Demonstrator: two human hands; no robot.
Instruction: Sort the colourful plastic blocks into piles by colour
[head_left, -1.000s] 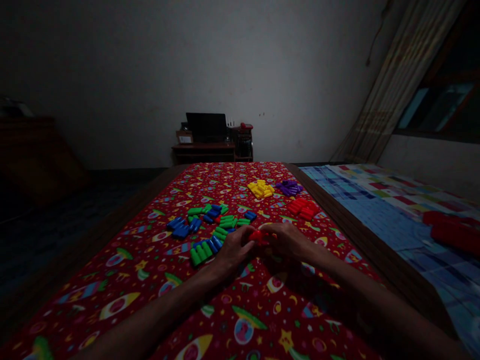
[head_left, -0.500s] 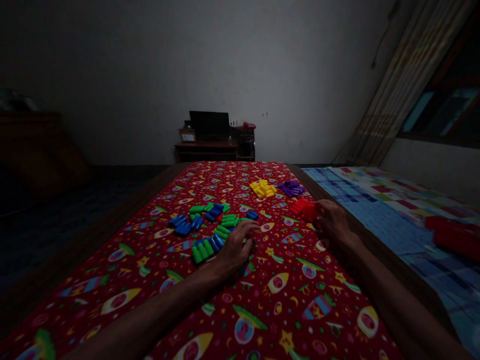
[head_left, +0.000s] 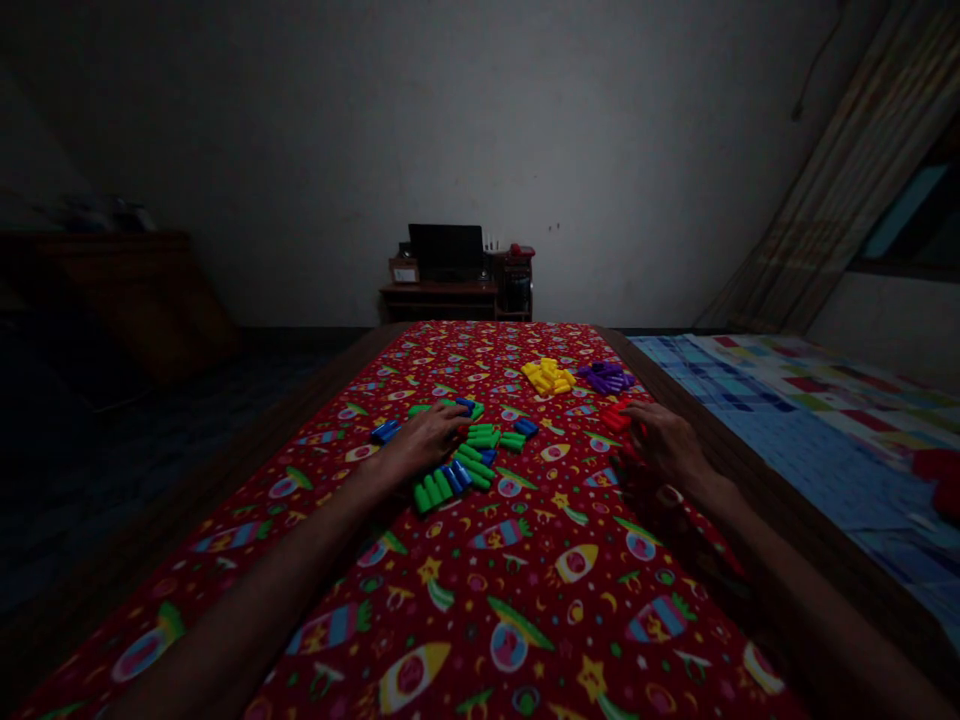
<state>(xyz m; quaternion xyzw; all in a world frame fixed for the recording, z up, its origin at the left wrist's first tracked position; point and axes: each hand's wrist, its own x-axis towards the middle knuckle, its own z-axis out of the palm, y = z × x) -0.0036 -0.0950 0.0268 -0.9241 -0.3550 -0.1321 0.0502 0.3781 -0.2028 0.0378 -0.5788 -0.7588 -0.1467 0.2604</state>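
The fingers of the left hand (head_left: 429, 438) bend down over a heap of small tube-shaped pieces, and I can't tell if they pinch one. The fingers of the right hand (head_left: 666, 437) reach to the red pieces (head_left: 616, 416), with the tips at the near side of the pile; I can't tell if they are closed on any.

Around the left hand lie green pieces (head_left: 433, 490) and blue pieces (head_left: 527, 428), mixed up together. Past the red pile are purple pieces (head_left: 607, 378), and just beside those, yellow pieces (head_left: 549, 376). Everything lies on a red cloth (head_left: 510, 590) with rockets and stars. Farther off, a black screen (head_left: 448, 252) stands on a desk (head_left: 439, 290) by the wall.
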